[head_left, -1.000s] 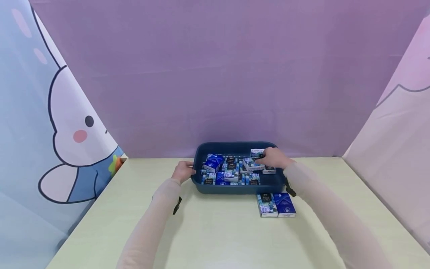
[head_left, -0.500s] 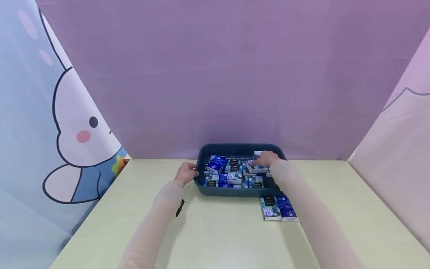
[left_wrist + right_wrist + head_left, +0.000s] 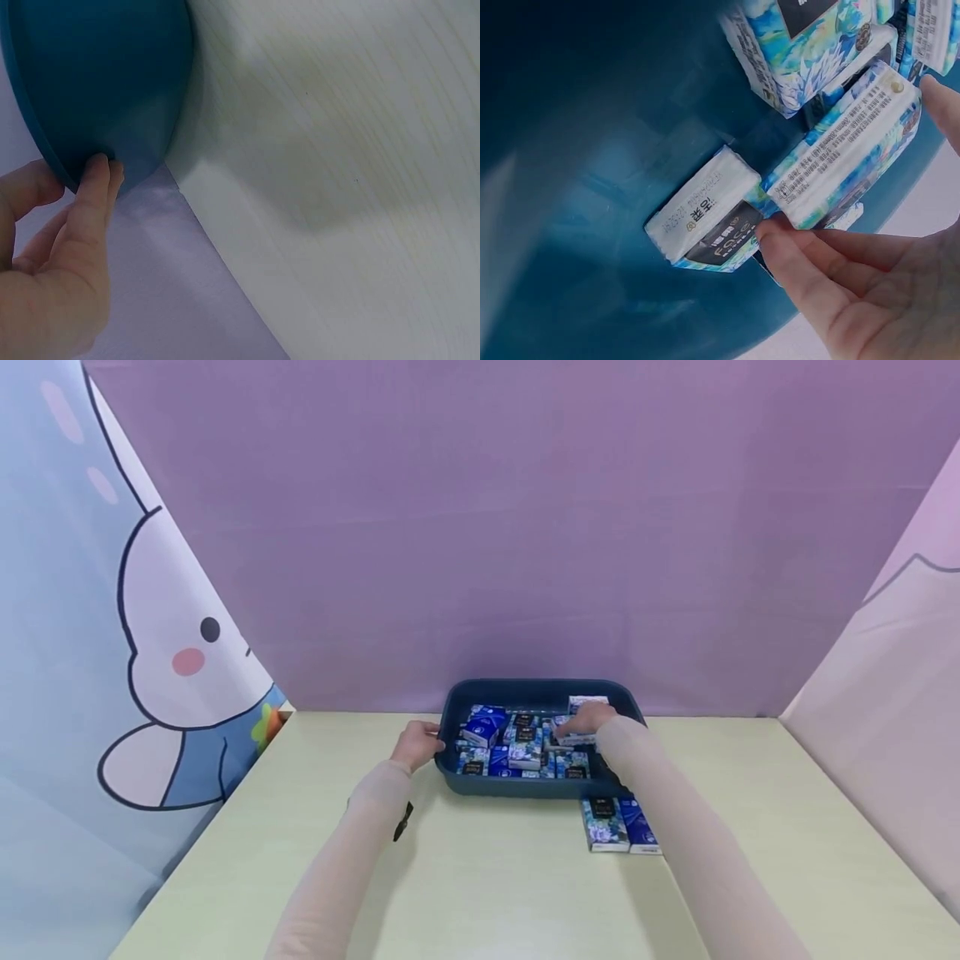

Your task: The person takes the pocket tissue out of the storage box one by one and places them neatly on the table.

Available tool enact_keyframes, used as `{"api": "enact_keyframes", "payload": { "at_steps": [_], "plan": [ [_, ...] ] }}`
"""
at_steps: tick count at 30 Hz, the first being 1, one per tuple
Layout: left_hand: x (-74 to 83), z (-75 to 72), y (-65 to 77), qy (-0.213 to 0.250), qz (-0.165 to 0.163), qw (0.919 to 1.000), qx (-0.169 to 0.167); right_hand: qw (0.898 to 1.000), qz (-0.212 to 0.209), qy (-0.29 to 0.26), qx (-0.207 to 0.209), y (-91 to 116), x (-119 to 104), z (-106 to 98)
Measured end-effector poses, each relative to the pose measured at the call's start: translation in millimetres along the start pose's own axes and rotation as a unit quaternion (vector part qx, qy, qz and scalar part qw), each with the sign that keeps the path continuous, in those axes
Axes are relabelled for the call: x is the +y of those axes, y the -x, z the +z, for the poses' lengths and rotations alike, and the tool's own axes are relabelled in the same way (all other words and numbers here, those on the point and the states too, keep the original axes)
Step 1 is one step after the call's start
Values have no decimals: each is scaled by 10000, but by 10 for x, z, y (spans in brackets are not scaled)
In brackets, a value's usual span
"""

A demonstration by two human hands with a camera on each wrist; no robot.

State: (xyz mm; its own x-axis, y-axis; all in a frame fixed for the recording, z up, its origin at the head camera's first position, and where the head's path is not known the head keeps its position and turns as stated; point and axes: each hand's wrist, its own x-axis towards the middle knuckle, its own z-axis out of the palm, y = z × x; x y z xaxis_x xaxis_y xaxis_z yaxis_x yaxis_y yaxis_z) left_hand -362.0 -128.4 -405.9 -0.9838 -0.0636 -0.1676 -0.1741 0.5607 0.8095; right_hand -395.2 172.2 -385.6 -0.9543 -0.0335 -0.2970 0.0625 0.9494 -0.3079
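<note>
A dark teal plastic bin (image 3: 498,787) stands on the table, with several tissue packs inside, some floral and some blue. My left hand (image 3: 417,746) pinches the bin's left rim; in the left wrist view the thumb and fingers (image 3: 96,176) lie on either side of that rim (image 3: 34,124). Over the bin's right part, my right hand (image 3: 592,720) grips a floral tissue pack (image 3: 847,146) between thumb and fingers, one at each end of it. Close beside it in the right wrist view lies another floral pack (image 3: 709,214) with a black label.
Just in front of the bin's right side, a floral pack (image 3: 604,827) and a blue pack (image 3: 637,827) lie side by side on the table (image 3: 480,877). My right sleeve partly covers the blue one. A purple curtain (image 3: 495,543) hangs behind the bin.
My right forearm has swung left, and its sleeve now covers part of the blue pack on the table. The left hand stays at the rim. The whole view has shifted slightly.
</note>
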Motion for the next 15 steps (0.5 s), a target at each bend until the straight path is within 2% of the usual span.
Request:
{"api": "enact_keyframes", "payload": {
  "at_steps": [15],
  "plan": [
    [28,58,-5,-14,80,10000,3,9999,85,-61,123,-34,60,45]
  ]
}}
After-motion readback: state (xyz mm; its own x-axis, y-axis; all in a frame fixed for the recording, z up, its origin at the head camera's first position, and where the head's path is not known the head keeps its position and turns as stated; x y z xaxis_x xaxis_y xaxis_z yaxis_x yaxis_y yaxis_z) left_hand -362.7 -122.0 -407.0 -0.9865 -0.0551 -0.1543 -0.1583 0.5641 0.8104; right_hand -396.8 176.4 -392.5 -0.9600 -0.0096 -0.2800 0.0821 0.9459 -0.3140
